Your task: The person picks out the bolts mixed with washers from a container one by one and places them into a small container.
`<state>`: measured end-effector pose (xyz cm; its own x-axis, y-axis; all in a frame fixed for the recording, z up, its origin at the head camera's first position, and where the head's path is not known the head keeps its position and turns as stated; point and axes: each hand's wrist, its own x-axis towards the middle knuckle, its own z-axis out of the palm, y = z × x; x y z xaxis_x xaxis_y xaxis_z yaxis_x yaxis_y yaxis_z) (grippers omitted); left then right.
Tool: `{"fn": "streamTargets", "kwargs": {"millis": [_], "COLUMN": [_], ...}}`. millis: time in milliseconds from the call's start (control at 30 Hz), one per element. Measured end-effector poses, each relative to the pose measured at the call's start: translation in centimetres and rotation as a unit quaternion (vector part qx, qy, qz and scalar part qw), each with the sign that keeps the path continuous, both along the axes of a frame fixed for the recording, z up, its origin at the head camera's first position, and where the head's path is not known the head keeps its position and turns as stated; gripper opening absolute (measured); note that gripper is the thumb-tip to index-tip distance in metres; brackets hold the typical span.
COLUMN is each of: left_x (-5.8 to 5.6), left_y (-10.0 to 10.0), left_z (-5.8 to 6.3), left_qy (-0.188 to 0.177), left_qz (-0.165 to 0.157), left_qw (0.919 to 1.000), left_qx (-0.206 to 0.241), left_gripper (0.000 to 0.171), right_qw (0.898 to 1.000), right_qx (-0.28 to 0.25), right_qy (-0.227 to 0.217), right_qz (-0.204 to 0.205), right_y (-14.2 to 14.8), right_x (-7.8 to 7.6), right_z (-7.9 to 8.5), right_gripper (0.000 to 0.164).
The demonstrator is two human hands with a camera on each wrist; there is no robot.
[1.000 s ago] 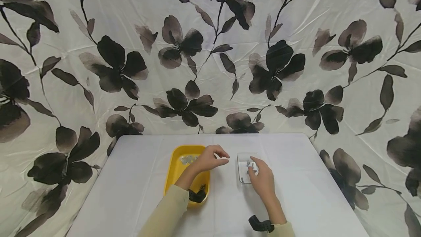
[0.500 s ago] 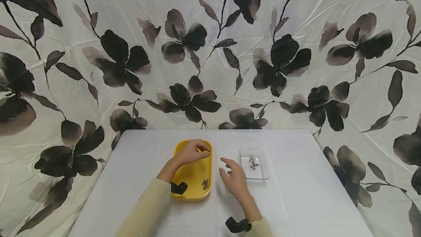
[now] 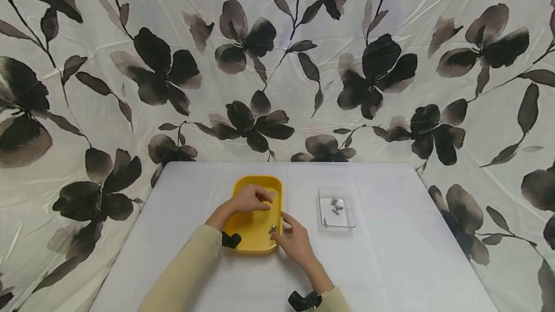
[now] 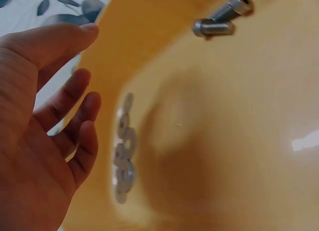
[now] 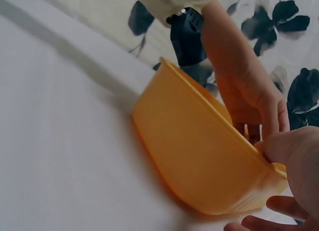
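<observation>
My left hand (image 3: 251,199) hovers over the yellow tray (image 3: 249,249), its fingers loosely bent with nothing between them. Below it on the tray floor lies a cluster of flat washers (image 4: 123,163), mostly hidden by the hand in the head view. Socket-head bolts (image 4: 219,19) lie in the tray's near right corner. My right hand (image 3: 298,242) is at the tray's right wall, thumb (image 5: 279,145) right at the rim and near the bolts in the head view. Its other fingers are spread outside the wall.
Right of the tray, a clear plastic box (image 3: 350,223) holds several small metal bolts (image 3: 336,206). Both stand on a white-covered table (image 3: 399,254), with a floral cloth (image 3: 303,85) hanging behind.
My right hand has moved left from the clear box to the yellow tray's right rim. My left hand has shifted left and stays over the tray. The head view has tilted slightly.
</observation>
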<state>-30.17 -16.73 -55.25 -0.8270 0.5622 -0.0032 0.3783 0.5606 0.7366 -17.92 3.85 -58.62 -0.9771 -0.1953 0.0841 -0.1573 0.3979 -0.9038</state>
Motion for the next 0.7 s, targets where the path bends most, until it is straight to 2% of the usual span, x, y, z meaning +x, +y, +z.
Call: {"fn": "streamTargets", "kwargs": {"millis": [133,333,400,533,700], "left_x": [-0.4,-0.3,0.0,0.2,-0.4], "left_y": [0.4,1.2,1.4,1.7,2.3], "left_z": [-0.8,-2.2,-2.8,-3.5,-3.3], "left_qy": [-0.042,-0.058,-0.077,-0.103,-0.082], "left_qz": [-0.032,-0.084,-0.095,-0.091,-0.088], "left_qw": [0.9984,0.9938,0.9914,0.9891,0.9892], "left_qx": [-0.018,-0.045,-0.046,-0.052,-0.085], "left_gripper": [0.014,0.015,0.016,0.015,0.011], "right_qw": [0.999,0.998,0.998,0.997,0.997], "right_qx": [-0.033,-0.058,-0.061,-0.071,-0.075], "right_qy": [-0.023,-0.028,-0.031,-0.032,-0.022], "right_qz": [0.007,0.007,0.006,0.009,-0.002], "right_y": [0.1,0.1,0.1,0.0,-0.1], "right_x": [-0.2,0.1,0.4,0.7,0.0], "right_z": [-0.5,-1.0,-1.3,-1.7,-1.6], "right_gripper": [0.067,0.068,0.067,0.066,0.066]}}
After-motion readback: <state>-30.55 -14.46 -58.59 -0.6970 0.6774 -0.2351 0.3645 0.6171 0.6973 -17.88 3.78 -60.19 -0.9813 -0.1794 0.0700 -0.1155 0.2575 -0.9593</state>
